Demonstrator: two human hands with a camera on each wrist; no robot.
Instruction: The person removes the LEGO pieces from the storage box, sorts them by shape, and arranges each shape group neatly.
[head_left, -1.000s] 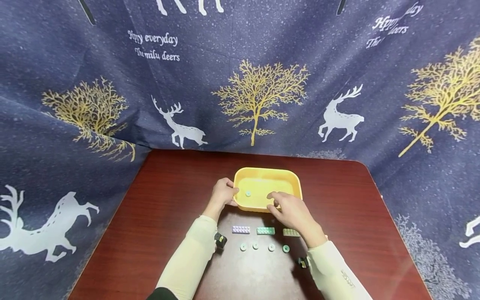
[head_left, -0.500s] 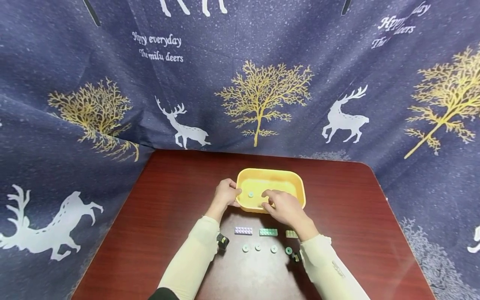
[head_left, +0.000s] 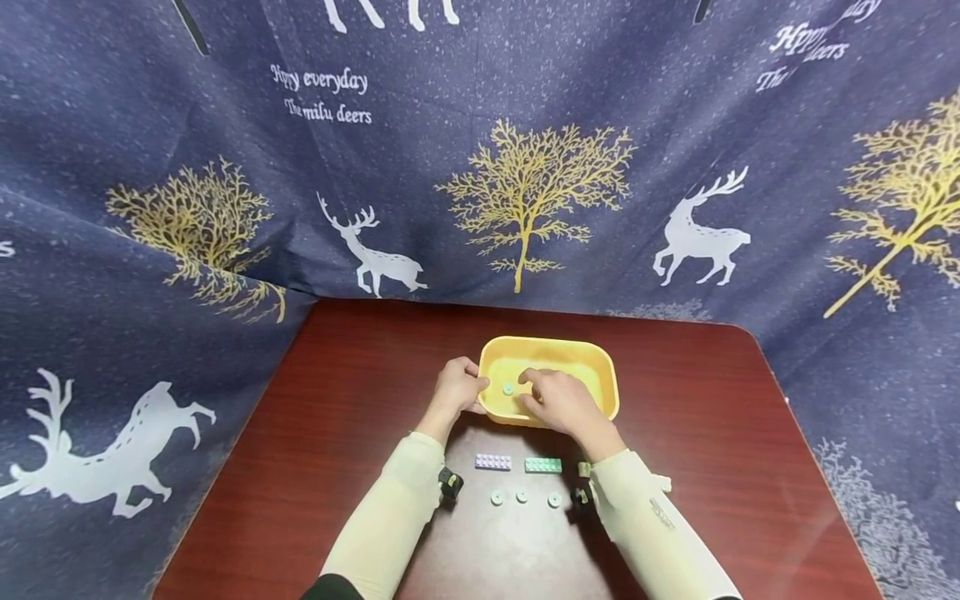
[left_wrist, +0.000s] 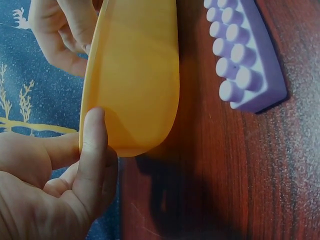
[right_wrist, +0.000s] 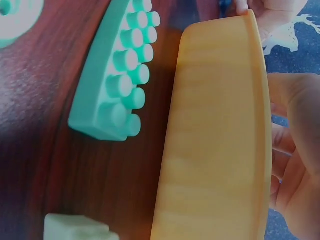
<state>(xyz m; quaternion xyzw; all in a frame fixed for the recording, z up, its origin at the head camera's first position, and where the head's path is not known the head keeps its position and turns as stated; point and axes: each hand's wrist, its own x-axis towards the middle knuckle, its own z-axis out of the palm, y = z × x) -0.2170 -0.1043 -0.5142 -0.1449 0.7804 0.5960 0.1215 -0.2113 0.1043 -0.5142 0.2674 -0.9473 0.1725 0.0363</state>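
A yellow plastic bin [head_left: 607, 379] stands on the table, and one small pale green ring [head_left: 508, 389] lies inside toward its left end. My left hand [head_left: 459, 385] grips the left end of the bin, with the thumb [left_wrist: 94, 145] on one side of the wall and fingers on the other. Over the near wall reaches my right hand [head_left: 564, 402], its bent fingers inside the bin just right of the ring. Thumb and forefinger stand apart there, with nothing seen between them. In the right wrist view, the bin's wall [right_wrist: 215, 125] partly hides those fingers.
In front of the bin lie a purple studded brick [head_left: 492, 462], a green one [head_left: 543, 465] and a pale yellow-green one [head_left: 584, 470], mostly behind my right wrist. Nearer are several rings [head_left: 521, 497]. A patterned curtain [head_left: 450, 208] hangs behind the table [head_left: 697, 433].
My right hand has moved left inside the bin, closer to the ring. Its forearm now covers more of the pale brick and the rightmost table ring. My left hand keeps its hold.
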